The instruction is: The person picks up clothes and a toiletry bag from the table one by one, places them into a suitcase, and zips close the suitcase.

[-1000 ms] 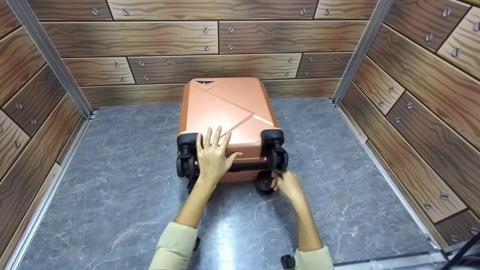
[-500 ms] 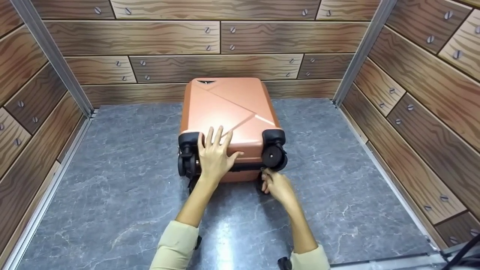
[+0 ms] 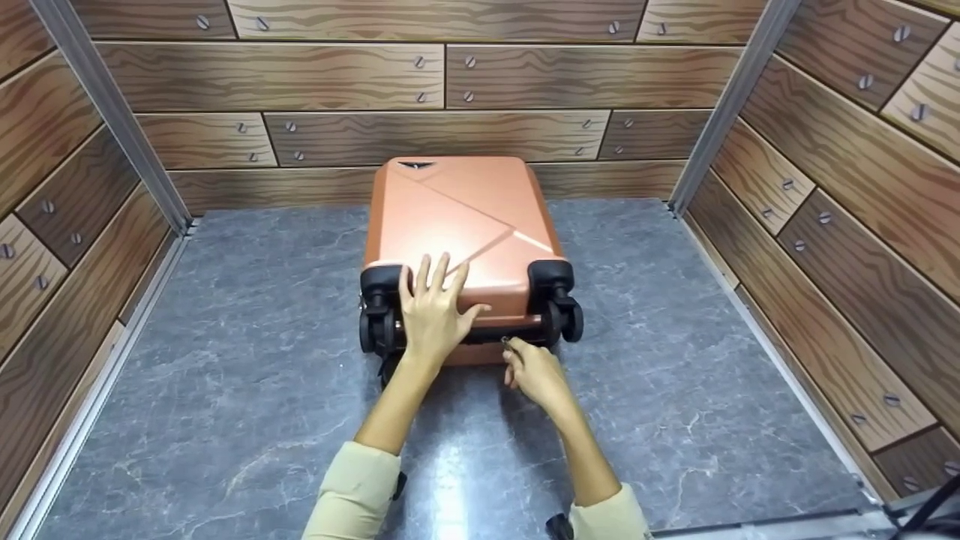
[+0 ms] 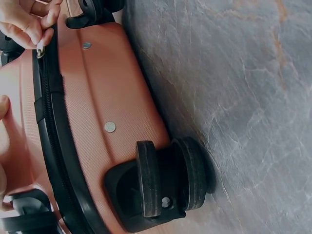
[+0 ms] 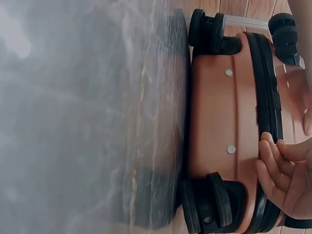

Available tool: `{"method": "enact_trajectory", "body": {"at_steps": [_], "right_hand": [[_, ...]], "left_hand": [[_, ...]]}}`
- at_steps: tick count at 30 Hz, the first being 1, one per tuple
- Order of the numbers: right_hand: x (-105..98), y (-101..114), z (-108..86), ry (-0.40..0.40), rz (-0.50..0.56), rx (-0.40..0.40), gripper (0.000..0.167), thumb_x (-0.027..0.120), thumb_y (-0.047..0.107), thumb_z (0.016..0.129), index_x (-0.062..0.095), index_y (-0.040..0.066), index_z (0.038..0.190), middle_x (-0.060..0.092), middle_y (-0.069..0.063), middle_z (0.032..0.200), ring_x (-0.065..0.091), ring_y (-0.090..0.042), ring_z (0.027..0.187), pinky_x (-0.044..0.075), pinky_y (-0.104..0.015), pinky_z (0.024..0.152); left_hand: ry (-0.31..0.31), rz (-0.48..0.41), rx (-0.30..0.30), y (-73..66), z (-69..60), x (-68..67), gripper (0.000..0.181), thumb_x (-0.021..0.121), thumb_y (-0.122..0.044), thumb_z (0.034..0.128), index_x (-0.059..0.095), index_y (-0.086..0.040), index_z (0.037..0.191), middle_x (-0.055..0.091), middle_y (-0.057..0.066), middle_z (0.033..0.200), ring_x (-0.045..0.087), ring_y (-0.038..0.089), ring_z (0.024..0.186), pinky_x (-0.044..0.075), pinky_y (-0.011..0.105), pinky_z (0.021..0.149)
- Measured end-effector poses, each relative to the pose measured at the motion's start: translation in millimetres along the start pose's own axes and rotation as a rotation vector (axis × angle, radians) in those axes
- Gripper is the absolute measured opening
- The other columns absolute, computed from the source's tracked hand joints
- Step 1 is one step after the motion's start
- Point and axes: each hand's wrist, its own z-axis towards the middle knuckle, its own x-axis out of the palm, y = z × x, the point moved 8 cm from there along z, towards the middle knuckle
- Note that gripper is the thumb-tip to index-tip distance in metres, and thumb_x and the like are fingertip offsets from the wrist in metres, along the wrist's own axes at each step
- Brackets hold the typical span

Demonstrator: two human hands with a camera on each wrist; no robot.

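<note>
A rose-gold hard-shell suitcase (image 3: 465, 210) lies flat, with its wheeled end facing me. My left hand (image 3: 433, 319) rests on the near edge of its upper shell, fingers spread and straight. On the near side, my right hand (image 3: 536, 375) pinches a small metal zipper pull (image 4: 40, 50) between thumb and fingers. Along that side runs the black zipper (image 4: 48, 97), between the two shell halves. In the right wrist view the fingertips (image 5: 267, 139) are at the zipper track, and the pull itself is hidden.
Black caster wheels (image 4: 148, 178) jut out at the corners of the suitcase's near end. Beneath it is a grey marbled floor (image 3: 247, 337). Wood-patterned panels (image 3: 300, 75) with metal corner posts (image 3: 112, 112) enclose the back and sides. Dark cables (image 3: 930, 510) lie at the lower right.
My right hand has slid left along the suitcase's near side with the zipper pull, away from the right corner wheels. Those wheels have swivelled. My left hand stays on the shell.
</note>
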Motion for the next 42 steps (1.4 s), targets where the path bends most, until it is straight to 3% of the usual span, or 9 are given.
{"method": "enact_trajectory", "body": {"at_steps": [8, 14, 20, 25, 30, 38, 42], "right_hand": [[5, 7, 4.6, -0.004, -0.024, -0.014, 0.012, 0.055, 0.009, 0.091, 0.063, 0.004, 0.098, 0.055, 0.009, 0.048, 0.052, -0.003, 0.041, 0.046, -0.031, 0.052], [13, 12, 6.8, 0.039, 0.013, -0.024, 0.017, 0.054, 0.010, 0.092, 0.063, 0.002, 0.103, 0.056, 0.010, 0.049, 0.052, -0.002, 0.042, 0.047, -0.029, 0.050], [13, 8, 6.9, 0.071, -0.027, -0.014, 0.012, 0.053, 0.017, 0.093, 0.063, 0.011, 0.094, 0.056, 0.012, 0.051, 0.052, -0.001, 0.043, 0.047, -0.031, 0.053], [13, 4, 5.3, 0.126, 0.010, 0.007, 0.014, 0.052, 0.023, 0.094, 0.061, 0.014, 0.086, 0.059, 0.011, 0.055, 0.058, -0.010, 0.048, 0.046, -0.034, 0.053], [12, 1, 0.6, 0.152, 0.094, 0.023, 0.013, 0.053, 0.021, 0.094, 0.061, 0.011, 0.092, 0.062, 0.006, 0.059, 0.062, -0.021, 0.052, 0.046, -0.032, 0.051], [-15, 9, -7.8, 0.154, 0.120, 0.034, 0.021, 0.055, 0.021, 0.093, 0.060, 0.006, 0.106, 0.064, 0.001, 0.068, 0.061, -0.017, 0.054, 0.045, -0.030, 0.051], [-47, 35, -5.4, 0.116, 0.149, -0.097, 0.025, 0.055, 0.021, 0.093, 0.058, 0.007, 0.112, 0.065, 0.000, 0.073, 0.061, -0.015, 0.061, 0.049, -0.031, 0.057]], "left_hand": [[0.015, -0.012, -0.011, 0.4, 1.1, 0.4, 0.064, 0.073, -0.056, 0.0643, 0.066, -0.019, 0.116, 0.054, 0.009, 0.126, 0.043, 0.033, 0.120, 0.024, 0.053, 0.101], [0.024, -0.033, -0.028, 2.2, -0.5, 0.9, 0.065, 0.075, -0.053, 0.0629, 0.065, -0.018, 0.116, 0.054, 0.009, 0.127, 0.042, 0.033, 0.121, 0.022, 0.053, 0.101], [0.035, -0.023, -0.020, -0.5, -1.2, 1.4, 0.065, 0.076, -0.052, 0.0629, 0.064, -0.019, 0.117, 0.054, 0.010, 0.127, 0.042, 0.033, 0.121, 0.023, 0.054, 0.101], [0.036, -0.020, -0.020, -1.2, -2.3, 1.2, 0.066, 0.076, -0.054, 0.0628, 0.064, -0.018, 0.118, 0.054, 0.010, 0.126, 0.042, 0.033, 0.121, 0.022, 0.053, 0.102], [0.042, -0.028, -0.019, -1.0, -4.1, 0.7, 0.067, 0.073, -0.056, 0.0648, 0.063, -0.018, 0.119, 0.053, 0.010, 0.128, 0.041, 0.033, 0.122, 0.021, 0.053, 0.102], [0.040, -0.040, -0.012, -0.9, -4.5, -0.2, 0.067, 0.073, -0.056, 0.0658, 0.063, -0.016, 0.119, 0.052, 0.011, 0.128, 0.040, 0.034, 0.122, 0.020, 0.054, 0.103], [0.040, -0.052, -0.013, -1.2, -4.5, 0.0, 0.067, 0.073, -0.054, 0.0653, 0.063, -0.016, 0.120, 0.052, 0.012, 0.128, 0.040, 0.035, 0.122, 0.019, 0.054, 0.103]]}}
